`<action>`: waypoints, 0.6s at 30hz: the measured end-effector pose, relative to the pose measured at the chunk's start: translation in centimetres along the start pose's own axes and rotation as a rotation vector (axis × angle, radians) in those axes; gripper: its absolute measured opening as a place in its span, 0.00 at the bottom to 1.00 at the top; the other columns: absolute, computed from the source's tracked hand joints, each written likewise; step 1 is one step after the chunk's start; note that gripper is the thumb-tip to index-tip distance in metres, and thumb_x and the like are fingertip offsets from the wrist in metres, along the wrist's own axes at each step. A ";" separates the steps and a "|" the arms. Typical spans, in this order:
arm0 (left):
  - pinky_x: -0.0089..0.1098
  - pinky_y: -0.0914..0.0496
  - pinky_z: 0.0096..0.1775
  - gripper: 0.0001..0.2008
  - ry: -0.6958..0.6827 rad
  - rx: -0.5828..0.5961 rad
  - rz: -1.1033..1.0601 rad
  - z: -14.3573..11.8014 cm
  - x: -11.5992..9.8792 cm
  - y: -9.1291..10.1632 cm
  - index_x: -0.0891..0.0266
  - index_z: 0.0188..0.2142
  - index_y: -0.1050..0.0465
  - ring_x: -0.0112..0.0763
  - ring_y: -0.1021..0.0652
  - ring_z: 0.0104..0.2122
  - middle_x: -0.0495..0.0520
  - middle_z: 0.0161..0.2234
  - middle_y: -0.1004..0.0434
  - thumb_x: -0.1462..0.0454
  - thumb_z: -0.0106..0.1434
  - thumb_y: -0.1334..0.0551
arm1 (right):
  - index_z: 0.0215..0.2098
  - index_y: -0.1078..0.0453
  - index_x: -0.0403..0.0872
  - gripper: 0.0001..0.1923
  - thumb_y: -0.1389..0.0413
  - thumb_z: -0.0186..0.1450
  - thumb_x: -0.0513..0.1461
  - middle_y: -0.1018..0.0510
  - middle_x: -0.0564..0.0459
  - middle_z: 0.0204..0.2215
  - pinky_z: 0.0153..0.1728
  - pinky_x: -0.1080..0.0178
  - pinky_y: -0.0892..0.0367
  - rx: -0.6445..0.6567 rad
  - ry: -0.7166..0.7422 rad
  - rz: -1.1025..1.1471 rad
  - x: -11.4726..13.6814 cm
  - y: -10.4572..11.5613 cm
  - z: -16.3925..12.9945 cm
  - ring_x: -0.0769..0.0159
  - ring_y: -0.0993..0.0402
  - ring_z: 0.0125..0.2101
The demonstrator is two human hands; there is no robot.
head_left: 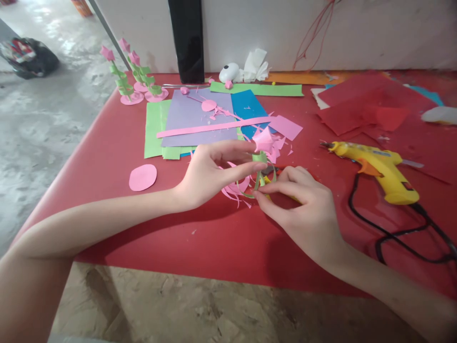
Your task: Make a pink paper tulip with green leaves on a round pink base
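A paper flower (264, 139) with a pink folded star on top and a curling green paper stem is held up over the table. My left hand (217, 171) pinches it just below the star. Lower down, my right hand (303, 205) has its thumb and fingertips closed on the green paper strip (257, 183) of the stem. Behind and under the hands lie pink paper scraps (235, 188). Scissors, partly hidden by the right hand, seem to lie there too. To the left rests a pink paper disc (143, 177).
Finished paper flowers (131, 97) stand at the back left. Purple (200, 136), green and blue sheets lie mid-table, crossed by a pink strip (214, 127). A yellow glue gun (378, 166) with a black cord lies right, near red paper (378, 102). A black phone-like slab (186, 43) leans on the wall.
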State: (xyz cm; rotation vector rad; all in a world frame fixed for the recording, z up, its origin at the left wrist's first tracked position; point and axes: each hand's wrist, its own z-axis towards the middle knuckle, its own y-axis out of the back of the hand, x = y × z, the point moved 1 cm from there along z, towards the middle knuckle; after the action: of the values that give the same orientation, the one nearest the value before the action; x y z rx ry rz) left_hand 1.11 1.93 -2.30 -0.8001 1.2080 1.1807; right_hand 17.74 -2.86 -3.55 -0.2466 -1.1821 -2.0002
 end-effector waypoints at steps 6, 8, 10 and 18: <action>0.25 0.24 0.29 0.13 0.033 -0.001 -0.027 0.0 0.2 0.0 0.63 0.34 0.23 0.27 0.19 0.28 0.52 0.30 0.16 0.58 0.53 0.30 | 0.25 0.26 0.44 0.05 0.41 0.60 0.34 0.36 0.57 0.20 0.27 0.68 0.38 -0.004 0.014 -0.007 0.0 0.1 0.0 0.75 0.39 0.24; 0.25 0.24 0.29 0.13 0.040 0.008 -0.039 0.0 0.2 0.0 0.64 0.35 0.23 0.27 0.19 0.28 0.52 0.30 0.16 0.58 0.53 0.30 | 0.25 0.26 0.44 0.05 0.41 0.59 0.34 0.36 0.57 0.20 0.26 0.68 0.39 -0.001 0.011 0.000 0.1 0.1 0.1 0.75 0.39 0.24; 0.25 0.24 0.29 0.13 0.044 0.016 -0.056 0.0 0.2 -0.1 0.64 0.35 0.24 0.26 0.19 0.27 0.51 0.29 0.17 0.58 0.54 0.30 | 0.25 0.26 0.44 0.05 0.40 0.59 0.33 0.37 0.57 0.20 0.26 0.69 0.39 -0.007 0.007 0.003 0.2 0.1 0.1 0.75 0.39 0.24; 0.22 0.25 0.27 0.11 0.018 0.030 -0.121 0.2 -0.1 -0.3 0.64 0.28 0.28 0.22 0.20 0.25 0.46 0.24 0.20 0.60 0.53 0.30 | 0.26 0.26 0.44 0.05 0.41 0.60 0.33 0.36 0.56 0.20 0.26 0.69 0.39 -0.014 0.026 -0.002 0.2 0.0 0.0 0.75 0.38 0.25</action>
State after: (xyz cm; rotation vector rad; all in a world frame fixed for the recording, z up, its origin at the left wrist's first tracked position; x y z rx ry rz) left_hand 1.45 2.02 -2.24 -0.8511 1.1724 1.0565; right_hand 17.64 -2.99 -3.44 -0.2255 -1.1530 -2.0085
